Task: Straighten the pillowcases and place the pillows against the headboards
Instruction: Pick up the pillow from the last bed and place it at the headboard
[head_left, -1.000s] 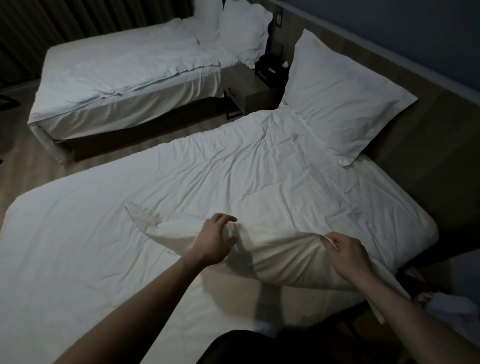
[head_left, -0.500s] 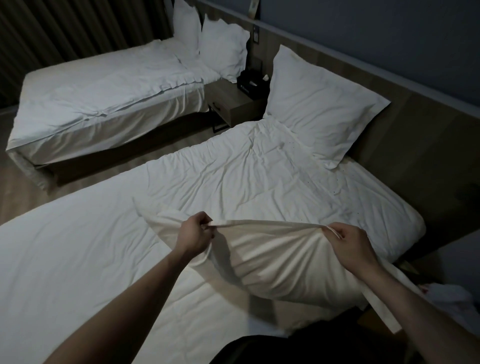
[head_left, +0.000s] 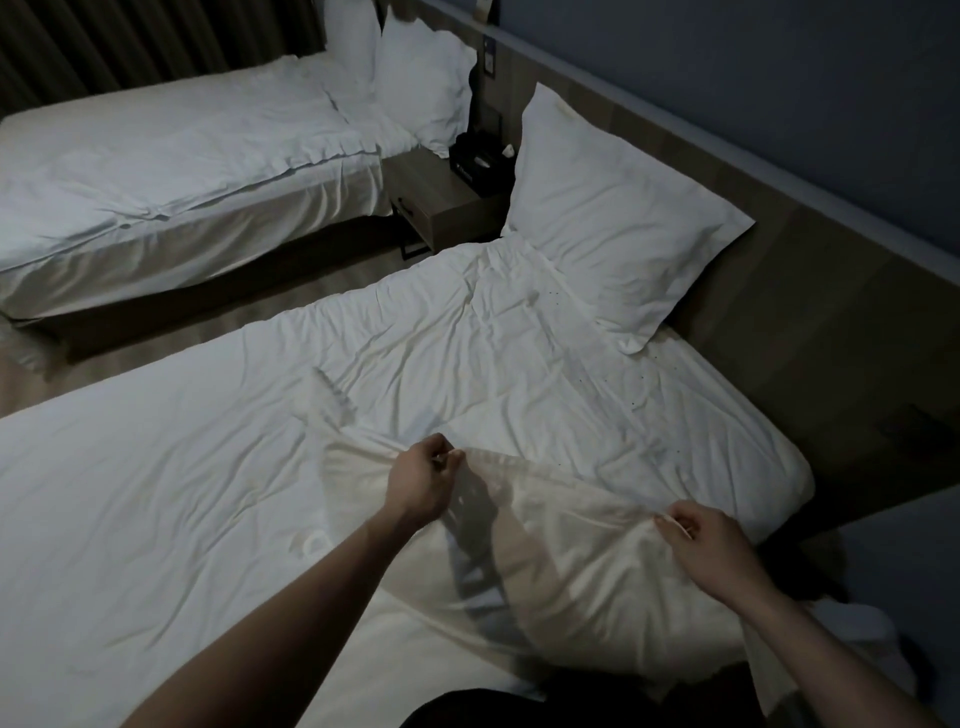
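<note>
A cream-white pillow (head_left: 582, 587) in its pillowcase lies on the near bed, close to me. My left hand (head_left: 423, 480) pinches the pillowcase's far edge on the left. My right hand (head_left: 711, 545) pinches the same edge on the right, so the fabric is stretched between them. A second white pillow (head_left: 618, 223) leans upright against the wooden headboard (head_left: 810, 291) of the near bed. On the far bed, two white pillows (head_left: 415, 83) stand against its headboard.
A wrinkled white duvet (head_left: 441, 358) covers the near bed. A wooden nightstand (head_left: 441, 202) with a dark box (head_left: 483, 161) stands between the beds. Curtains (head_left: 130, 41) hang at the back left. The floor gap (head_left: 260, 317) runs between the beds.
Both hands lifted the pillowcase's edge taut half a second ago, and have now brought it lower. The view has tilted slightly upward.
</note>
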